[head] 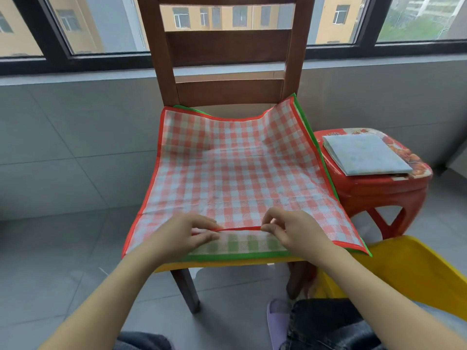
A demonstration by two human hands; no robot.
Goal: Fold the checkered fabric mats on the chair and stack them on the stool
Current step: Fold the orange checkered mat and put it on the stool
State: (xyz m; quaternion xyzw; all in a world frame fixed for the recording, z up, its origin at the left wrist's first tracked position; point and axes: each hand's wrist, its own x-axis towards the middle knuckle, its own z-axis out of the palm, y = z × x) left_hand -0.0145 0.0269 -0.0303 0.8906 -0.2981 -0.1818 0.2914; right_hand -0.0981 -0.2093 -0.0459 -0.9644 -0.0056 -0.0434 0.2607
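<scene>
Hands, left and right, pinch the red-checked mat's lifted red front hem.

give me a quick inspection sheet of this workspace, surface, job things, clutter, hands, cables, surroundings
surface: wooden chair seat, covered by mats; red stool to its right
job's things: red mat spread on top, its near edge lifted; green mat under it; yellow layer beneath; one folded pale mat on the stool
clutter: yellow plastic object at lower right
grippers: left hand and right hand both pinch the red mat's near edge
cables: nothing seen
surroundings: grey tiled floor and wall, window behind the chair, buildings outside
</scene>
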